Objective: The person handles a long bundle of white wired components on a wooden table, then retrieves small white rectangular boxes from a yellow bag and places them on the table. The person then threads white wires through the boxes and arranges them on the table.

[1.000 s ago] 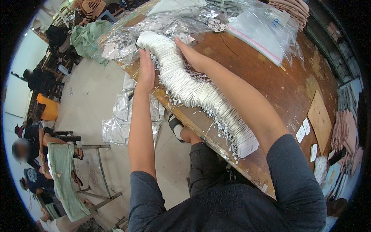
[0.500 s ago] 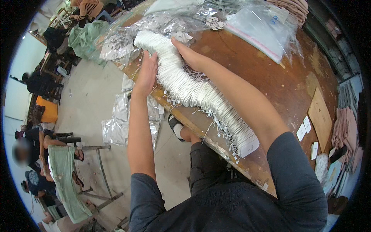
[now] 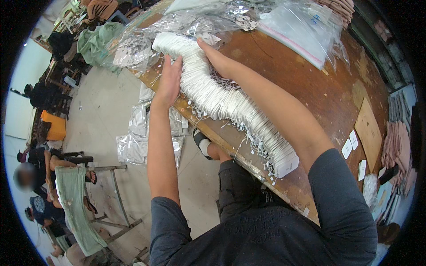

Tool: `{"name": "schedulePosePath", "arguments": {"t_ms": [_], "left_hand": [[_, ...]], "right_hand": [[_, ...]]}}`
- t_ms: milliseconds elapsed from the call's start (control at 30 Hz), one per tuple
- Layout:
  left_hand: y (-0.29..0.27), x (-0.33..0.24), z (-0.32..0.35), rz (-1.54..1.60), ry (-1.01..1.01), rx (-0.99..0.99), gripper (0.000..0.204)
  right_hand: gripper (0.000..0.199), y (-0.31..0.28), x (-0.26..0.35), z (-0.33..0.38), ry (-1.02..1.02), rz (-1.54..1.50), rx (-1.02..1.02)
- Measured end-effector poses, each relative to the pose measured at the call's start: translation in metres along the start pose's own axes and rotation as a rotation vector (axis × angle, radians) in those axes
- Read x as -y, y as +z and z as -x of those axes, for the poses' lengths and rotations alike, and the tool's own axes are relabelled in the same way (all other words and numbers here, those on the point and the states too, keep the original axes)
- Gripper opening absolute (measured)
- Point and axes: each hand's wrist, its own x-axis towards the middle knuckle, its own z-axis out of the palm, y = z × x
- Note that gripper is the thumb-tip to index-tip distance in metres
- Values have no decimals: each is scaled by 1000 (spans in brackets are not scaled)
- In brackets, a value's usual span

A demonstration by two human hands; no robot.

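A long, curving row of white hang tags (image 3: 208, 93), standing on edge and packed tightly, snakes along the brown tabletop (image 3: 306, 102). Its far end lies by the plastic bags and its near end close to my body. Loose strings hang from the tags along both sides. My left hand (image 3: 170, 80) rests flat against the row's left side near the far end, fingers stretched. Opposite it, my right hand (image 3: 217, 60) lies along the right side with its fingers extended. Between them the far part of the row is flanked; some fingertips are hidden against the tags.
Clear plastic bags (image 3: 293, 35) are heaped at the table's far side. A few loose white tags (image 3: 346, 148) and a brown cardboard sheet (image 3: 368, 128) lie at right. Bagged garments (image 3: 133, 148) sit on the floor left of the table. People are at work at far left.
Both hands stay at the row's far end, with only a slight shift. The row and the table sit almost the same; the view has tilted a little.
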Motion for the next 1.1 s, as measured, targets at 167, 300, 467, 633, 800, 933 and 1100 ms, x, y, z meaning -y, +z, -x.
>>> {"name": "schedulePosePath", "arguments": {"t_ms": [167,300,467,633,800,933,1100], "left_hand": [[7,-4,13,-12,12,-71,95],[8,-1,13,-30,15,-12,95],[4,2,9,14,14,1,94],[-3,2,9,53,27,-20,92],[-9,-1,-12,-31,90,-184,94],[-4,7,-29,8,39,-182,96],[-8,17,-33,14,45,-166,98]], "right_hand": [[71,4,-2,4,-67,35,-144],[74,7,0,5,-24,-27,-66],[77,3,2,3,-24,-69,-35],[74,-2,-5,-2,-51,59,-85],[74,-3,-6,-21,-186,180,-189],[74,-3,-1,-19,-140,144,-148],[75,-2,5,-9,-139,102,-126]]}}
